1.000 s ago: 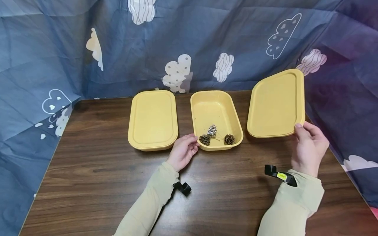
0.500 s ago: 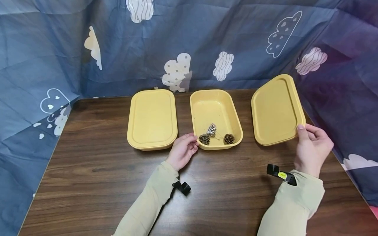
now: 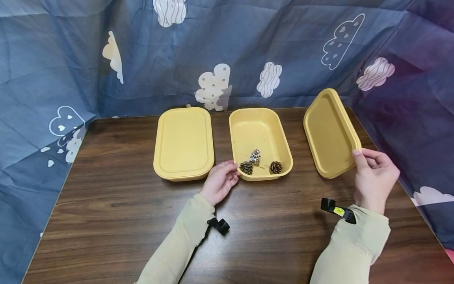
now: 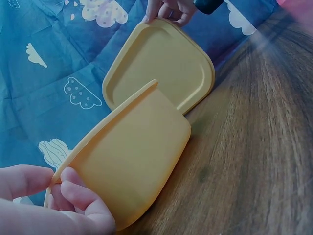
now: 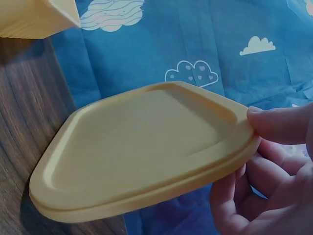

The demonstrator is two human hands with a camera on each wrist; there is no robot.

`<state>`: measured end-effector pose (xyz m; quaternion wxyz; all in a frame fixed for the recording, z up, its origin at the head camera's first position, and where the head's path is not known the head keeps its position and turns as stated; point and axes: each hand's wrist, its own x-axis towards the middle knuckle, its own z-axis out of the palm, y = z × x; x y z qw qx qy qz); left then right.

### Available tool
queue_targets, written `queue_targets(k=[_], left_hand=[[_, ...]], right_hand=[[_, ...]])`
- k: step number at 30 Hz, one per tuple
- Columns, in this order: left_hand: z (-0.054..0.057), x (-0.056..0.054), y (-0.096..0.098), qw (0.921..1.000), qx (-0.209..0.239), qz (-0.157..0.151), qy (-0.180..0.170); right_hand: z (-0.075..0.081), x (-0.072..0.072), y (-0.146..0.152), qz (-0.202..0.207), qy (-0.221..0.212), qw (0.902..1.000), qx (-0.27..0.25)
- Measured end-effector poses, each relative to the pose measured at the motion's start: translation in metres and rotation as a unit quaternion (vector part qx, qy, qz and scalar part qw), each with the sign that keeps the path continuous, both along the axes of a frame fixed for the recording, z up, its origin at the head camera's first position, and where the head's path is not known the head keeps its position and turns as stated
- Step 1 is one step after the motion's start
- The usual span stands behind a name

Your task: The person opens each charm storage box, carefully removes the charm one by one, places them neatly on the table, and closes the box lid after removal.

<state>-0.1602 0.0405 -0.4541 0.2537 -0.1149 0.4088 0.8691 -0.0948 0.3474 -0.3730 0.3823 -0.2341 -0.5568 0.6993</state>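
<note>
My right fingers (image 3: pixel 360 161) grip a tilted, rounded-rectangular yellow plastic lid (image 3: pixel 329 138), right of the open, oblong yellow plastic box (image 3: pixel 260 134) my left fingers (image 3: pixel 228 169) pinch.

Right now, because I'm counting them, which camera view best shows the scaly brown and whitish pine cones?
The head view: it looks down into the open rectangular yellow box, showing three pine cones. Neither wrist view shows any.

- Head: high, on the near side of the open box (image 3: pixel 252 136), facing forward-down.
- Left wrist: close at its near-left corner, facing right.
- Right wrist: right of it, close to the lid (image 5: pixel 146 142) both wrist views share.
</note>
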Motion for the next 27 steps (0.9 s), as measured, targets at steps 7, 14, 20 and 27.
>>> queue_targets(k=[7,14,20,27], left_hand=[[-0.001,0.0,0.001,1.0,-0.003,-0.001,0.001],[0.0,0.001,0.001,1.0,-0.003,-0.004,0.003],[0.001,0.001,0.0,1.0,-0.001,-0.006,0.005],[0.001,0.0,-0.002,0.9999,0.006,-0.013,-0.001]], right_hand=[[0.001,-0.001,-0.003,0.009,-0.044,0.9958,0.079],[-0.004,-0.003,-0.002,0.039,-0.109,0.9816,0.152],[-0.014,-0.005,0.001,0.047,-0.22,0.9349,0.275],[-0.023,-0.009,0.002,0.094,-0.279,0.9074,0.3]])
